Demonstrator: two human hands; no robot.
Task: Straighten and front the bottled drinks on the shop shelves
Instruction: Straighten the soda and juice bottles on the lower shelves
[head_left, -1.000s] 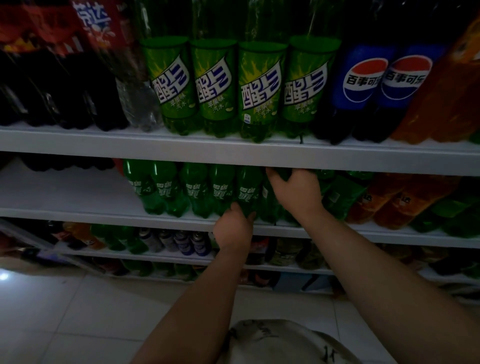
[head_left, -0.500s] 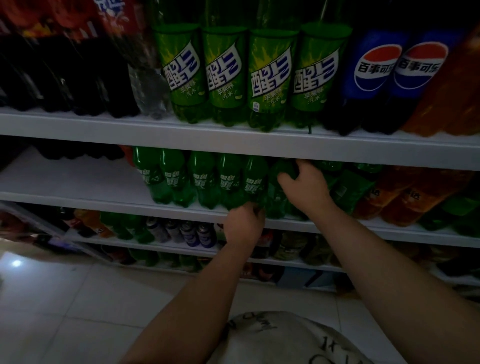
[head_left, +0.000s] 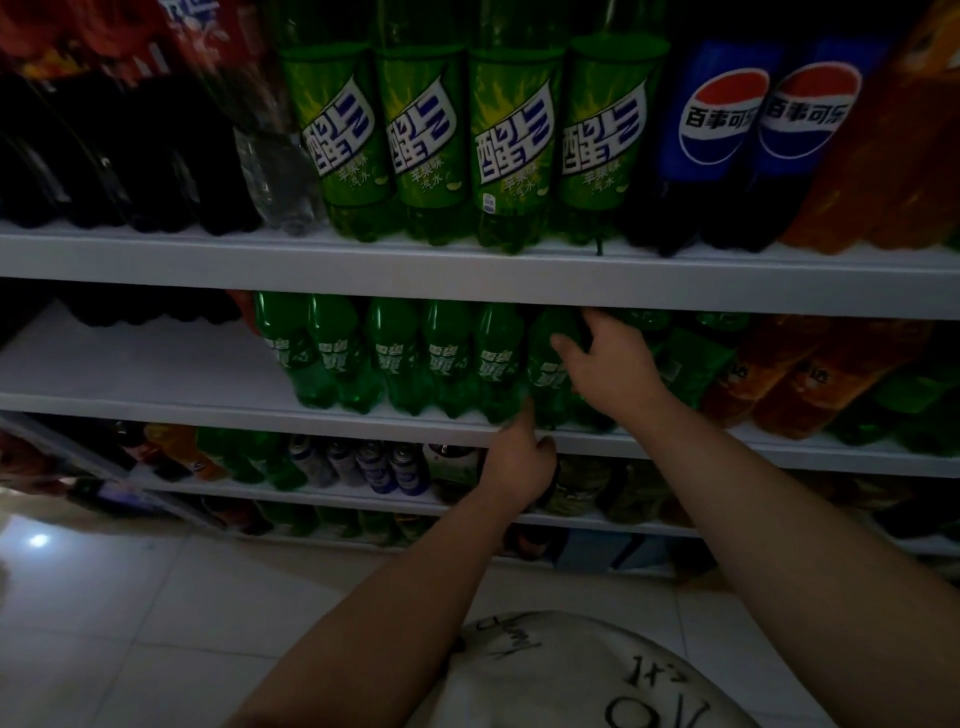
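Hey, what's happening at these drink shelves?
A person is tidying the small green plastic soda bottles on the middle white shelf. Their right hand grips the upper part of one green bottle in the row. Their left hand is at the shelf's front edge, one finger up by the bottle bases; whether it holds anything is too dark to tell.

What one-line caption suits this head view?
Right hand grips a green bottle on the middle shelf; left hand reaches its edge.
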